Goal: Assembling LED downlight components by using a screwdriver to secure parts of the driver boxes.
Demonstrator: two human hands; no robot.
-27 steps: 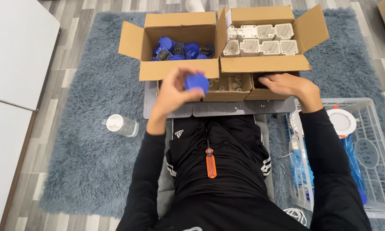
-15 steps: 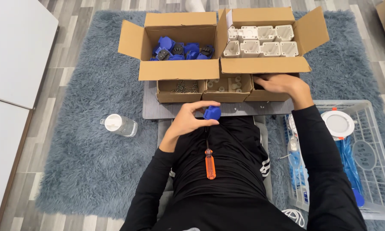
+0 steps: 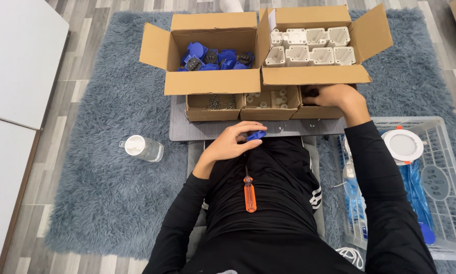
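L hand [image 3: 231,143] curled round a small blue plastic part [image 3: 257,135], fingers half closed, at near edge of grey board [image 3: 197,133]; part's long axis runs up-right, tip twd the boxes; R hand [image 3: 334,96] reaches into small brown box [image 3: 319,109], fingers hidden, grip can't tell; L forearm bent inward, R arm extended fwd.

One head-worn camera looks steeply down (fairly close) over the lap, boxes [image 3: 215,56] and rug [image 3: 96,187]

Right hand's fingertips [image 3: 313,94] inside small box [image 3: 320,110]
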